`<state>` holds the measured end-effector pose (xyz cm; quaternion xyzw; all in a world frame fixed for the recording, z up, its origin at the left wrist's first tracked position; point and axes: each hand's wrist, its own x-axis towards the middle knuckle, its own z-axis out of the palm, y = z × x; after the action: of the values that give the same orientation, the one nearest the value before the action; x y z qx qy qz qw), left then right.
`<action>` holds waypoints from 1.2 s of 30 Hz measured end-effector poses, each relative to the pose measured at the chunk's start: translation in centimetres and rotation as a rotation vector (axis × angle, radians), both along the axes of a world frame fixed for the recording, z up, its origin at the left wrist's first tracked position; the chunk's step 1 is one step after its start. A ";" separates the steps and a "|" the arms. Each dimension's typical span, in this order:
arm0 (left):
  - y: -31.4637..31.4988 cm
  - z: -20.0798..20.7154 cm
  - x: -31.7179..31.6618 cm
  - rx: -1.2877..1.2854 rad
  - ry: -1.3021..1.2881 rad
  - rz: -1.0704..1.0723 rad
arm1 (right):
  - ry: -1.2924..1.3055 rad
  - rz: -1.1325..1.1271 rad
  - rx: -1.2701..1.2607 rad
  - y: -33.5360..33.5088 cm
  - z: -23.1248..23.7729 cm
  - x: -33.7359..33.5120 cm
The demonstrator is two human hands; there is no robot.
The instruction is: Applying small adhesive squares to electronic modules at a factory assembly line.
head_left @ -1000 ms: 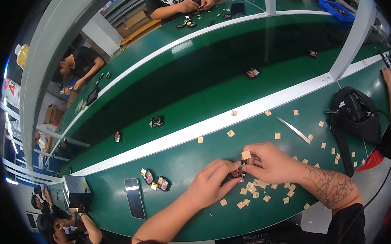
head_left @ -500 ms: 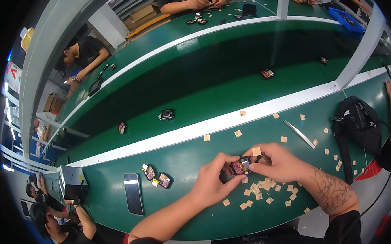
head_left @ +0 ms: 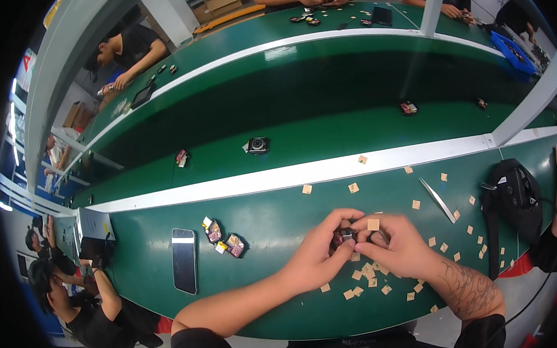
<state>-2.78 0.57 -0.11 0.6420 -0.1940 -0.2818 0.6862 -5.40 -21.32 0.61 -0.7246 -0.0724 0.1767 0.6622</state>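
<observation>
In front of me, my left hand [head_left: 323, 250] is closed round a small electronic assembly [head_left: 343, 236], dark with a reddish side and a silvery part. My right hand [head_left: 392, 247] is closed against the assembly's right side, its thumb close to my left thumb. Something dark shows between the right fingers; its kind is hard to make out. A tan square sticker [head_left: 373, 224] sits on a finger of that hand. My fingers cover much of the assembly. Just below lie loose tan squares [head_left: 370, 272]. Two similar assemblies [head_left: 234, 245] rest on the table to the left.
A phone [head_left: 184, 261] lies on the green table [head_left: 267, 313] at left. White tweezers [head_left: 438, 200] and a black bag [head_left: 512, 193] are to the right. Beyond the white rail [head_left: 260, 182], a belt carries several devices [head_left: 258, 145]. Co-workers sit around.
The view has shifted, so the table's things sit differently in the picture. My hands have drawn closer together round the assembly, and less of it shows.
</observation>
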 end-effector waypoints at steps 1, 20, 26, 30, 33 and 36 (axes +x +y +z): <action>0.1 0.0 0.1 -0.005 0.004 0.013 | -0.013 0.016 -0.024 0.1 0.2 0.0; 0.1 -1.1 -0.1 -0.083 0.049 0.074 | 0.045 -0.014 0.033 1.2 -0.6 -0.5; 0.7 0.5 0.1 -0.054 0.077 0.052 | 0.040 -0.041 0.086 1.4 -1.1 -0.1; 0.2 0.8 0.1 -0.040 0.150 0.033 | 0.047 -0.070 0.156 0.5 -2.5 -0.4; 0.3 0.0 0.1 -0.054 0.155 -0.005 | -0.056 -0.054 0.058 0.6 -1.3 -0.3; -0.2 -0.2 -0.1 -0.030 0.123 0.039 | -0.155 -0.046 -0.054 0.4 -1.0 -0.2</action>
<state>-2.83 0.37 -0.28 0.6167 -0.1429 -0.3046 0.7116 -5.63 -20.89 -0.35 -0.7551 -0.1019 0.1067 0.6388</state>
